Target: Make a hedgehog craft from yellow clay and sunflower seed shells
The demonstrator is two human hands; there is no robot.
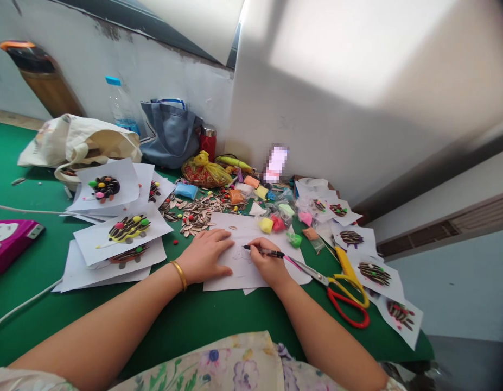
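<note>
A white sheet of paper [222, 279] lies before me on the green table, with a faint line drawing near its middle. My left hand [206, 254] rests flat on its left part, fingers spread, a gold bangle [179, 275] at the wrist. In my right hand [269, 266] is a black pen [271, 253], its tip at the drawing. Right of that hand lie scissors [330, 282] with one red and one yellow handle, across the sheet's right edge. Beyond the paper are sunflower seeds [198, 210] and small bags of coloured clay [278, 221].
Finished seed-and-clay pictures [131, 231] are stacked at left; more pictures [375, 273] line the right edge beside a yellow cutter [346, 263]. At the back stand a blue bag [170, 133], a red flask [208, 142], a water bottle [123, 111] and a lit phone [276, 163].
</note>
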